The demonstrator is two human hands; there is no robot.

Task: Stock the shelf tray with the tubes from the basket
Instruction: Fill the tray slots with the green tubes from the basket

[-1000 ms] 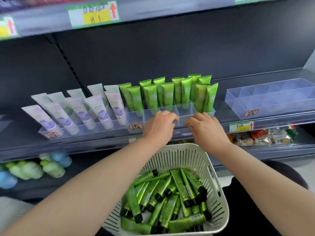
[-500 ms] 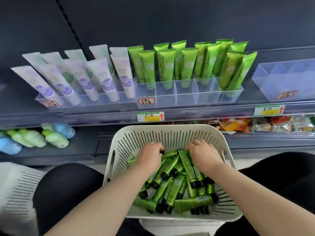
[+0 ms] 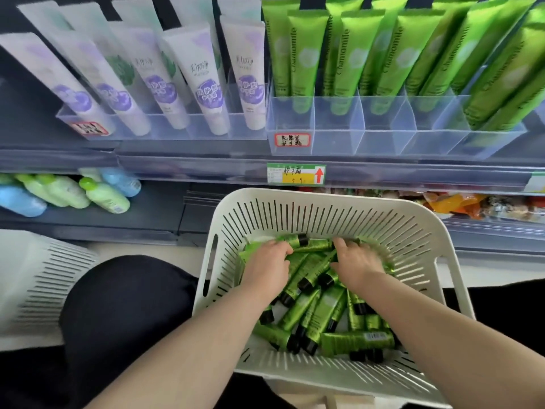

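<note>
Both down in the basket (image 3: 324, 202): left hand (image 3: 267, 264) curls its fingers into the green tubes (image 3: 324, 314) near the far wall, grip hidden; right hand (image 3: 358, 261) lies spread across them. Beyond, the shelf tray (image 3: 383, 141) sits at the shelf (image 3: 191, 160) front edge, standing tubes (image 3: 351, 54) in its back row.

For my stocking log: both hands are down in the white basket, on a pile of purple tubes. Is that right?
Not quite. The head view shows the left hand and the right hand down in the white basket, but the pile is of green tubes, not purple ones.
</note>
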